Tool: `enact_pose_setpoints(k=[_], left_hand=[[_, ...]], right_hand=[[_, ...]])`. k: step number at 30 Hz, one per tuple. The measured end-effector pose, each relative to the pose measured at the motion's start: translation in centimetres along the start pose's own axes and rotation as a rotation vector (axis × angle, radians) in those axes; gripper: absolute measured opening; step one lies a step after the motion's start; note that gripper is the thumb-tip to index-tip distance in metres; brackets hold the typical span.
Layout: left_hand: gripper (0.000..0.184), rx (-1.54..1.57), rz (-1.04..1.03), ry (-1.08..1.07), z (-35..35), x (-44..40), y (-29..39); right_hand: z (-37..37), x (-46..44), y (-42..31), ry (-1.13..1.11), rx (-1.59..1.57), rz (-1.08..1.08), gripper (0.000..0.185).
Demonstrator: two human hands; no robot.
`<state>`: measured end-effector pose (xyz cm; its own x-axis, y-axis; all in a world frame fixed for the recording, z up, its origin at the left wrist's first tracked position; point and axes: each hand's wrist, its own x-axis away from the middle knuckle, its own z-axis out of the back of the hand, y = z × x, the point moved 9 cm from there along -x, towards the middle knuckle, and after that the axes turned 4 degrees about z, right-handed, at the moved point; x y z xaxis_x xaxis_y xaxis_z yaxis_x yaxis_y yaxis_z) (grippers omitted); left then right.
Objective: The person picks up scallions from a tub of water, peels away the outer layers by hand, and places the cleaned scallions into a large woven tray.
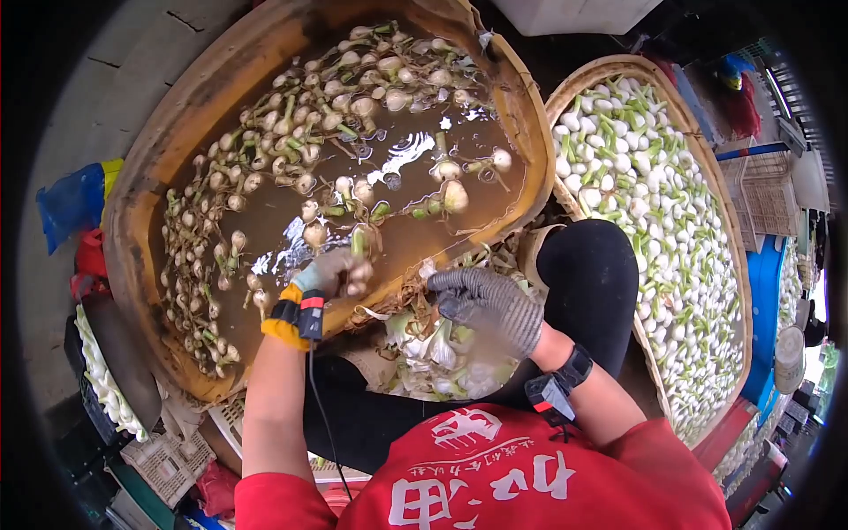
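Observation:
Over the near rim of a wooden tub (526, 106) of brown water, my gloved left hand (329, 272) is closed around a garlic bulb (359, 240) with a short green stem. My right hand (495, 305), in a grey knitted glove, is to its right with the fingers curled. A small pale scrap shows at its fingertips; part of the hand is blurred, and I cannot make out what it grips. Unpeeled garlic bulbs (305, 115) with roots float in the tub. Below my hands lies a heap of garlic peelings (433, 344).
At the right stands a second tub (740, 309) full of white peeled garlic (654, 212) with green stems. A white container (574, 13) is at the top. My knee (587, 265) rises between the tubs. Blue and red bags (71, 208) lie at the left.

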<state>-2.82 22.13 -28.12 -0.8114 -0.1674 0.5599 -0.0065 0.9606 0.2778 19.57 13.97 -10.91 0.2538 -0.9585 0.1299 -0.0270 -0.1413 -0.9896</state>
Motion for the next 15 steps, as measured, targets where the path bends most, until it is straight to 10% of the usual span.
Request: enact_pose_setpoints(k=[1,6,15], left_hand=[[0.034,-0.304,-0.107,0.452,-5.2,2.6,2.6],[0.065,0.118,-0.497,0.244,-17.7,4.6,1.6],[0.049,0.45,-0.67,0.246,-22.6,5.6,-5.5]], right_hand=[[0.1,-0.3,-0.8,0.019,0.051,-0.004,0.032],[-0.2,-1.1,-4.1,0.183,0.338,0.137,0.038],[-4.1,2.1,-12.5,0.087,0.561,0.496,0.032]])
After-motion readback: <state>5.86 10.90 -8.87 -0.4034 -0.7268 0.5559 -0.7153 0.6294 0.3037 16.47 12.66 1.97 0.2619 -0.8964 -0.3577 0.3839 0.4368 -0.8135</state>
